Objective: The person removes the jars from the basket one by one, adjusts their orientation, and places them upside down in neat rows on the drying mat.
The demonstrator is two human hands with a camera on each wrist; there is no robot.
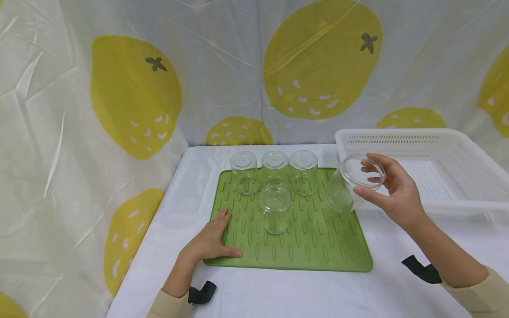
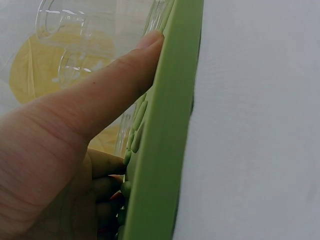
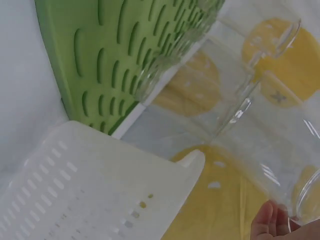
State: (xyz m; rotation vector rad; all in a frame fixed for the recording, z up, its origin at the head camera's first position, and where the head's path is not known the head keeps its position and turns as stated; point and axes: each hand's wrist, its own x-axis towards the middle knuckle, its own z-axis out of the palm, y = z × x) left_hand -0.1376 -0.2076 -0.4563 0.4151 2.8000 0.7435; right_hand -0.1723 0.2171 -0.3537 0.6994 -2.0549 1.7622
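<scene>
My right hand (image 1: 393,190) grips a clear glass cup (image 1: 341,194) by its upper end and holds it tilted over the right edge of the green mat (image 1: 318,247). In the right wrist view, fingertips (image 3: 272,220) press against the cup's side. On the mat's left edge rests my left hand (image 1: 210,238), its fingers fairly straight and its thumb (image 2: 115,90) spread along the near side. Three glass cups stand upside down in a back row: left (image 1: 244,172), middle (image 1: 275,170) and right (image 1: 304,172). One more inverted cup (image 1: 275,210) stands before the middle one.
A white perforated plastic basket (image 1: 461,204) stands to the right of the mat, behind my right forearm. White cloth (image 1: 302,293) covers the table. A curtain (image 1: 222,66) printed with lemons hangs behind and at the left.
</scene>
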